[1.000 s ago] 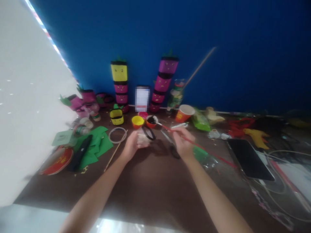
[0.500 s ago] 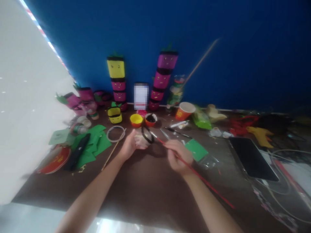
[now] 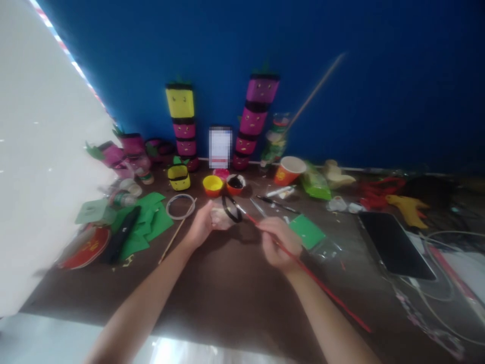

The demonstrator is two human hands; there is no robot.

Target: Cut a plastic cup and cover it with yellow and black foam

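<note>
Gripping cup (image 3: 220,218) in left hand (image 3: 202,225), nearside-left of black-paint pot (image 3: 234,192) | pinching brush (image 3: 326,287) in right hand (image 3: 280,240), nearside-right — cannot tell if touching rim (image 3: 238,218) | advisable: stroke lightly, turning cup slowly

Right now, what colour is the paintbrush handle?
The paintbrush handle is red, clearest in the head view.

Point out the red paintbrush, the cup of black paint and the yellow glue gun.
Red paintbrush (image 3: 326,287), head view: lower handle.
Cup of black paint (image 3: 234,192), head view: front wall.
Yellow glue gun (image 3: 409,206), head view: body.
</note>
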